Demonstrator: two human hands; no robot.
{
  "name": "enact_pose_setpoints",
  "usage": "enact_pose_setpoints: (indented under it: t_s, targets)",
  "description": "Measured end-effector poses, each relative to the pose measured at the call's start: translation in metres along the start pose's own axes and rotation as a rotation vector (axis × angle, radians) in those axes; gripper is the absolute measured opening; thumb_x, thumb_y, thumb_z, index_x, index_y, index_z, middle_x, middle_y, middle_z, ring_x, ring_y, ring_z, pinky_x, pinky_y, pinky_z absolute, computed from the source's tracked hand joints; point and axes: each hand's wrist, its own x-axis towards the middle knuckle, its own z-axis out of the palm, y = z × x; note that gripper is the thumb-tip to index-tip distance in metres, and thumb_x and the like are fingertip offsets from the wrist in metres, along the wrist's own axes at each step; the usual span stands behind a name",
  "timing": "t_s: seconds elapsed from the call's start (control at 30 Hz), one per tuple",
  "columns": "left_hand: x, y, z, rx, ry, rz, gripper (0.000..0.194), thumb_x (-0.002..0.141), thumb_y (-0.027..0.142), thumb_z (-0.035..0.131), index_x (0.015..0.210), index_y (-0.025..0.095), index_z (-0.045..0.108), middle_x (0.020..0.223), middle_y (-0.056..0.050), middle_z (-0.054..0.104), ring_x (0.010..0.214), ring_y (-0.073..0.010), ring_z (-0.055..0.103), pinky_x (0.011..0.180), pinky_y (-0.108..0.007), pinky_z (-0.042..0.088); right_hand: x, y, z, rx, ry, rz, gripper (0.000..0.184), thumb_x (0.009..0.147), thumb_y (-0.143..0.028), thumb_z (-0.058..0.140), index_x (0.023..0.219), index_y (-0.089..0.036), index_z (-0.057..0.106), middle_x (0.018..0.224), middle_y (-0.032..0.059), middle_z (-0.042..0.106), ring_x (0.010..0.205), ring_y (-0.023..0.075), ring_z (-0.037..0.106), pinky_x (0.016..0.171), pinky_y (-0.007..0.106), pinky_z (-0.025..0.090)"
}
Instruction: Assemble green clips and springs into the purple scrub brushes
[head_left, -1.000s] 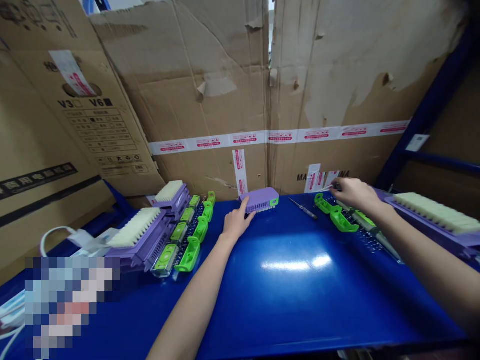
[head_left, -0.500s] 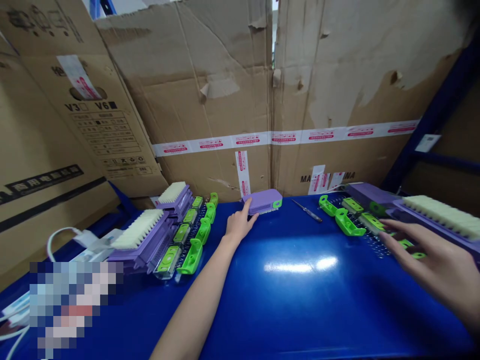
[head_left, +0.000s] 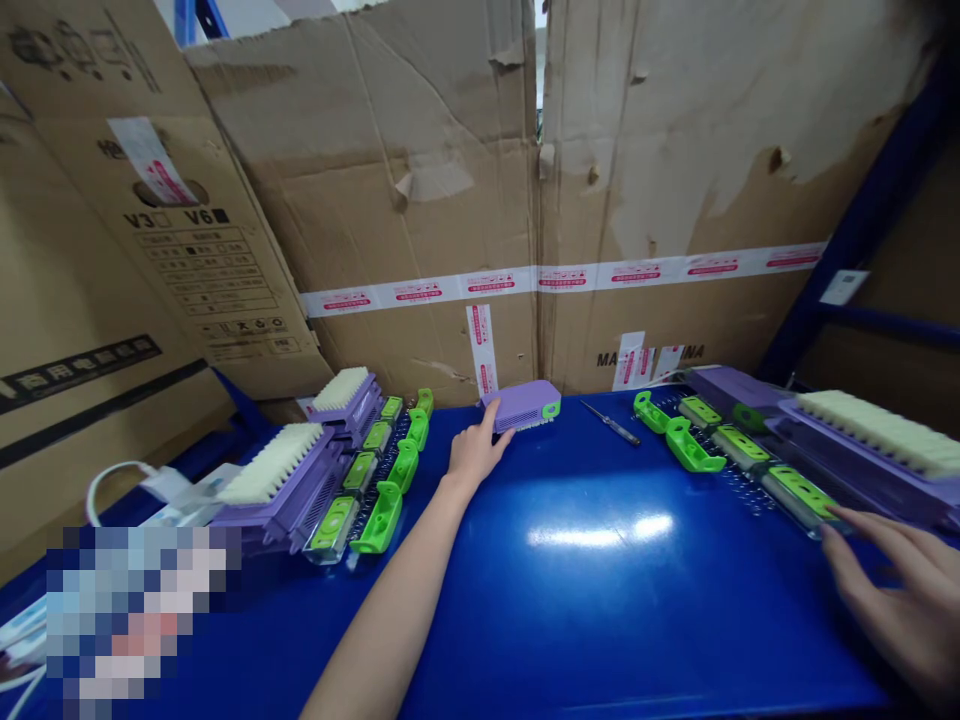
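Note:
A purple brush housing (head_left: 521, 405) with a green end and pale bristles underneath lies at the back centre of the blue tabletop. My left hand (head_left: 474, 450) is closed on its left end, index finger on top and thumb along the front edge. At the right, my right hand (head_left: 900, 590) is partly cut off by the frame. Its thumb and index finger are apart, at the near end of a clear case with a green top (head_left: 799, 492); whether they touch it is hard to tell. Just beyond that case lies a purple brush with cream bristles (head_left: 877, 430).
A small screwdriver (head_left: 611, 424) lies right of the centre. Green clips (head_left: 691, 450) and clear cases line the right side. More purple brushes (head_left: 281, 475), clear cases (head_left: 334, 525) and green clips (head_left: 382, 515) stand left. Cardboard (head_left: 420, 200) walls the back; white cables (head_left: 112, 470) run left.
My right hand has drawn back down and right from over the green-topped cases to the near end of their row. My left hand stays on the purple brush housing. The view shifts slightly.

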Motion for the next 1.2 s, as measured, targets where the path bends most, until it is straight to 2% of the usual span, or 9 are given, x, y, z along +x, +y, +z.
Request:
enact_pose_setpoints:
  t_s: [0.1,0.17,0.27,0.37,0.5,0.7,0.93,1.07,1.2]
  targets:
    - [0.0,-0.001,0.001,0.002,0.01,0.009,0.065,0.089,0.054,0.036,0.144,0.025,0.018,0.093,-0.01,0.07,0.087,-0.0276,0.067,0.072,-0.034,0.048,-0.003,-0.014,-0.004,0.038,0.122,-0.093,0.049,0.078,-0.053,0.042,0.126,-0.062,0.035,0.1,0.0107,0.059,0.098,0.0325,0.058,0.088,0.046,0.045]
    - [0.0,-0.001,0.001,0.006,0.007,0.012,0.065,0.09,0.054,0.035,0.145,0.024,0.017,0.093,-0.011,0.07,0.087,-0.0276,0.067,0.072,-0.034,0.049,-0.001,-0.027,-0.011,0.031,0.128,-0.11,0.049,0.08,-0.051,0.043,0.127,-0.062,0.033,0.099,0.0104,0.059,0.096,0.0327,0.058,0.086,0.047,0.046]
    - [0.0,-0.001,0.001,0.008,0.004,0.011,0.065,0.09,0.053,0.035,0.145,0.024,0.016,0.095,-0.011,0.069,0.088,-0.0277,0.067,0.073,-0.035,0.048,0.004,-0.05,-0.022,0.017,0.029,-0.113,0.046,0.082,-0.048,0.04,0.125,-0.061,0.033,0.101,0.0073,0.06,0.091,0.031,0.06,0.076,0.046,0.049]
    - [0.0,-0.001,0.001,0.005,0.002,0.016,0.065,0.09,0.053,0.034,0.145,0.025,0.015,0.095,-0.011,0.069,0.088,-0.0281,0.067,0.073,-0.035,0.048,0.011,-0.065,-0.024,-0.037,-0.102,-0.123,0.035,0.082,-0.049,0.037,0.115,-0.054,0.042,0.102,0.004,0.061,0.08,0.0296,0.063,0.057,0.043,0.049]
    - [0.0,-0.001,0.002,0.007,0.012,0.015,0.065,0.089,0.054,0.035,0.145,0.025,0.016,0.095,-0.011,0.069,0.087,-0.028,0.067,0.073,-0.035,0.049,0.018,-0.06,-0.01,-0.144,-0.246,-0.118,0.032,0.081,-0.052,0.033,0.103,-0.039,0.052,0.107,0.0057,0.062,0.078,0.0304,0.064,0.056,0.044,0.05]
    - [0.0,-0.001,0.002,0.017,0.017,0.019,0.064,0.089,0.054,0.035,0.144,0.026,0.017,0.093,-0.011,0.07,0.086,-0.028,0.067,0.071,-0.035,0.049,0.023,-0.044,0.007,-0.223,-0.441,-0.146,0.041,0.083,-0.052,0.03,0.102,-0.029,0.058,0.108,0.0051,0.064,0.086,0.0287,0.065,0.064,0.043,0.053]
    - [0.0,-0.001,0.003,0.023,0.011,0.006,0.064,0.089,0.055,0.035,0.144,0.027,0.018,0.092,-0.01,0.069,0.086,-0.0277,0.067,0.072,-0.035,0.049,0.029,-0.055,-0.001,-0.366,-0.397,-0.178,0.043,0.09,-0.041,0.025,0.114,-0.023,0.057,0.116,0.0041,0.061,0.088,0.0266,0.065,0.066,0.041,0.053]
    - [0.0,-0.001,0.002,0.019,0.006,0.007,0.064,0.089,0.055,0.035,0.144,0.027,0.018,0.094,-0.01,0.069,0.087,-0.0277,0.067,0.073,-0.035,0.048,0.033,-0.06,-0.003,-0.431,-0.498,-0.146,0.041,0.091,-0.036,0.029,0.119,-0.024,0.054,0.118,0.0055,0.06,0.088,0.0278,0.065,0.065,0.041,0.053]
    - [-0.001,-0.001,0.003,0.009,0.013,0.015,0.064,0.089,0.054,0.036,0.144,0.026,0.018,0.095,-0.01,0.069,0.087,-0.0278,0.067,0.072,-0.034,0.048,0.033,-0.062,0.001,-0.461,-0.589,-0.134,0.042,0.092,-0.04,0.03,0.122,-0.024,0.053,0.121,0.0082,0.059,0.092,0.0283,0.064,0.066,0.04,0.053]
